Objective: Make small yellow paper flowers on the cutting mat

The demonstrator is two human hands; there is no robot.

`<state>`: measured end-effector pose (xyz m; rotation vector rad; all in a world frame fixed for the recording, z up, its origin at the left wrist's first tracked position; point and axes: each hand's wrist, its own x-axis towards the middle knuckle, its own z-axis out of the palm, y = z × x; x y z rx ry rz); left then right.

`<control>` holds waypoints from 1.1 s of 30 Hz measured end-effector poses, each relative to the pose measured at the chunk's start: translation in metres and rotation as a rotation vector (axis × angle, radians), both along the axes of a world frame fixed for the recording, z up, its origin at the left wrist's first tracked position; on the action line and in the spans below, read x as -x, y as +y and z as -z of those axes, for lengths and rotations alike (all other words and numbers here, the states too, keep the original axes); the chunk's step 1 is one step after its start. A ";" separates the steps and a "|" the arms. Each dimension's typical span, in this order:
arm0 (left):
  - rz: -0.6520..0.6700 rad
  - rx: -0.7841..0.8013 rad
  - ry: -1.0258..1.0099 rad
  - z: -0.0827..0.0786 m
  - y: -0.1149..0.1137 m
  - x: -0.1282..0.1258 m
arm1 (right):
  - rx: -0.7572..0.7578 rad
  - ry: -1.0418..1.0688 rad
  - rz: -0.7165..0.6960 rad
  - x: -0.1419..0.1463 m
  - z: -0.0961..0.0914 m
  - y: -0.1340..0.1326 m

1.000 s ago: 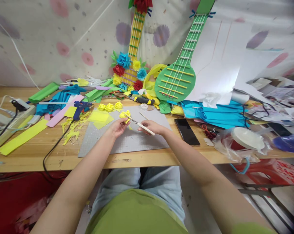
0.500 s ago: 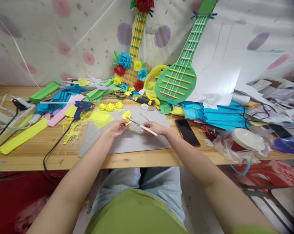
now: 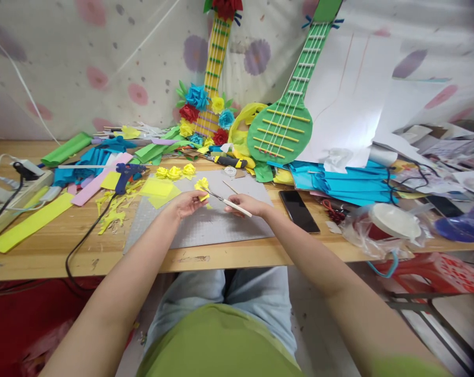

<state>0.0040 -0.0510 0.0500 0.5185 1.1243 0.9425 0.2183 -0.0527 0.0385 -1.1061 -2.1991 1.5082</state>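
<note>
My left hand (image 3: 185, 202) pinches a small yellow paper flower (image 3: 201, 185) above the grey cutting mat (image 3: 205, 225). My right hand (image 3: 246, 204) grips a thin tool with a white handle and a metal tip (image 3: 231, 203); the tip reaches into the flower. Both hands hover over the middle of the mat. Three finished yellow paper flowers (image 3: 176, 172) lie in a row at the mat's far left corner, next to yellow paper squares (image 3: 158, 189).
A blue glue gun (image 3: 125, 173) with a black cord lies left of the mat. A black phone (image 3: 298, 210) lies to the right. Paper guitars, one yellow (image 3: 213, 68) and one green (image 3: 284, 131), lean on the wall. Coloured paper strips, a power strip (image 3: 12, 191) and a bagged tape roll (image 3: 389, 222) crowd the table.
The hands stay together over the mat; the tool has shifted slightly against the flower. The view has drifted a little.
</note>
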 end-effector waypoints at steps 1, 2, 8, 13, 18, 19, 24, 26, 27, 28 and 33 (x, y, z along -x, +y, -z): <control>0.010 -0.003 0.001 0.000 0.000 0.000 | -0.009 0.005 0.000 0.001 -0.001 0.000; 0.021 -0.003 0.002 0.001 0.001 -0.001 | -0.015 0.009 0.001 0.001 -0.001 0.000; 0.052 0.001 -0.007 0.001 -0.001 -0.003 | -0.030 -0.026 0.049 0.002 0.000 -0.003; 0.044 0.003 0.004 0.001 -0.002 -0.006 | -0.011 -0.042 0.063 -0.001 0.000 -0.003; 0.047 0.004 0.002 0.001 -0.003 -0.007 | 0.009 -0.046 0.066 -0.001 0.000 -0.002; 0.050 0.002 0.004 0.001 -0.003 -0.007 | 0.015 -0.043 0.063 -0.001 0.001 -0.002; 0.085 -0.019 0.047 0.000 -0.004 -0.005 | 0.005 -0.029 0.014 -0.005 0.002 -0.001; 0.100 -0.033 0.056 0.000 -0.004 -0.004 | -0.010 -0.029 0.003 -0.006 0.001 -0.001; 0.109 -0.040 0.058 0.001 -0.004 -0.004 | -0.015 -0.031 0.000 -0.007 -0.001 -0.001; 0.117 -0.049 0.059 0.001 -0.004 -0.003 | -0.017 -0.032 -0.003 -0.007 -0.002 -0.001; 0.136 -0.118 0.094 0.001 -0.005 -0.002 | 0.010 -0.007 -0.003 -0.009 -0.013 -0.004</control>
